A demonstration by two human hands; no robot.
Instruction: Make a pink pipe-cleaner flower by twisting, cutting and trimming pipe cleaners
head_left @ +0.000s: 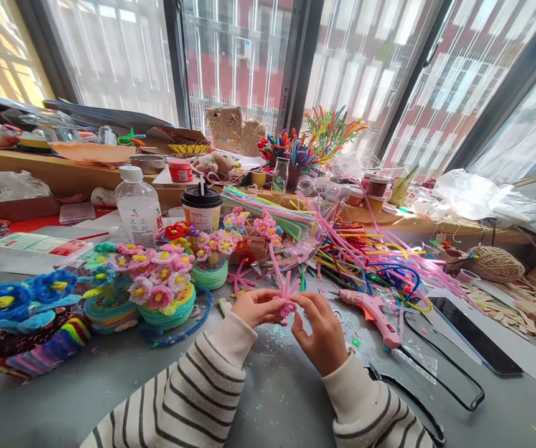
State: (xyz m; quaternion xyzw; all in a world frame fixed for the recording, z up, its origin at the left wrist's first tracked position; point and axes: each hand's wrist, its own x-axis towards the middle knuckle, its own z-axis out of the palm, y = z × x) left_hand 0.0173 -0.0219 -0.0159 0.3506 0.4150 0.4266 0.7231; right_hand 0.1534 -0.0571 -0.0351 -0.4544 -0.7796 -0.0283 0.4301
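In the middle of the head view, my left hand (pixel 254 307) pinches a small bundle of pink pipe cleaners (pixel 287 306). One long stem and several short ends stick up from its curled lower part. My right hand (pixel 321 330) is at the bundle's right side, its bent index finger touching it and the thumb lower down. What lies between the right fingertips is partly hidden. Just left of my hands lies a spidery pink pipe-cleaner piece (pixel 241 278). To the right, a pink hot glue gun (pixel 374 314) rests on the grey table (pixel 277 398).
Pipe-cleaner flower pots (pixel 165 305) and a blue-flowered one (pixel 38 336) stand at left. Behind them are a plastic bottle (pixel 137 208) and a lidded cup (pixel 201 208). Loose pipe cleaners (pixel 365 249) pile up at back right. A phone (pixel 475 336) and black cable (pixel 449 367) lie at right.
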